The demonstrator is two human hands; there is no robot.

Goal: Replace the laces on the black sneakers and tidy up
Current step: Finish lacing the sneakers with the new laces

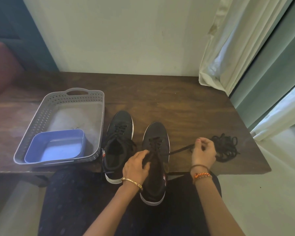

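Black sneakers stand side by side at the near edge of the wooden table (177, 103), toes pointing away. The right sneaker (156, 160), overhanging the lap, is steadied at its tongue by the left hand (136, 166), whose fingers are curled over the eyelet rows, probably so the shoe cannot slide. A lace (180, 149) is pinched in the right hand (203, 153) and drawn taut sideways out of the eyelets. A heap of loose black laces (226, 147) lies just beyond that hand. The left sneaker (118, 143) appears laced. A grey basket (41, 120) holding a blue tub (56, 147) is kept alongside, presumably for tidying.
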